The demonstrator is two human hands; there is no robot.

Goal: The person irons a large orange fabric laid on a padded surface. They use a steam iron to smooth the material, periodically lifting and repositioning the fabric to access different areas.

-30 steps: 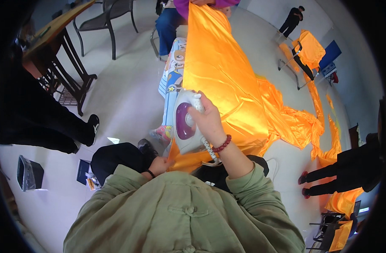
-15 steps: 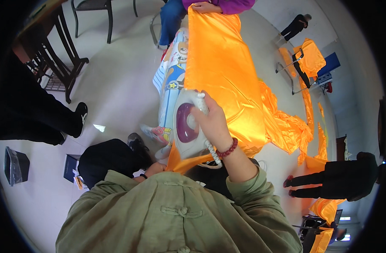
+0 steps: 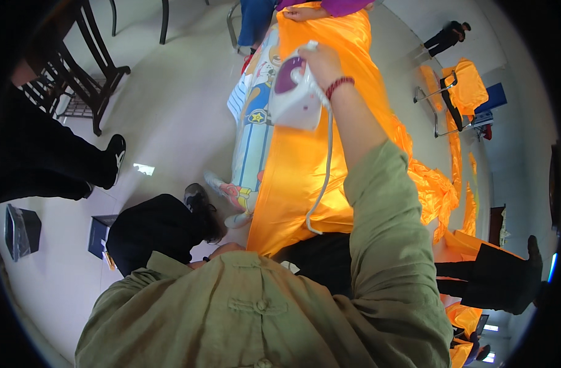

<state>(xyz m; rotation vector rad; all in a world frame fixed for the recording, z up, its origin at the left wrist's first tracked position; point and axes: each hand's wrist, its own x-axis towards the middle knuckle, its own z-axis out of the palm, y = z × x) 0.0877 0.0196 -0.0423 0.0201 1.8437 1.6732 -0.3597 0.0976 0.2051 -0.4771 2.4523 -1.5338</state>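
Note:
My right hand (image 3: 322,63) is wrapped round the handle of a white clothes iron (image 3: 296,110) with a purple panel. The iron is over the far half of a long orange satin cloth (image 3: 302,178), at its left side. A pale cord runs from it toward me. Under the cloth, a cartoon-printed cover (image 3: 251,132) shows along the left. My left hand (image 3: 227,248) is low by my lap, next to the cloth's near corner; its fingers are mostly hidden behind my shirt front. At the far end, another person's hand (image 3: 302,13) rests on the cloth.
Loose orange cloth (image 3: 434,190) spills down on the right. A chair draped with orange fabric (image 3: 467,86) stands farther right. People stand at the left, far right and lower right. Dark wooden furniture (image 3: 87,67) is at the upper left, a black bin (image 3: 23,232) at the lower left.
My right hand has carried the iron away from me, from the cloth's near part to its far part. The cord has stretched out, and the near cloth lies flatter.

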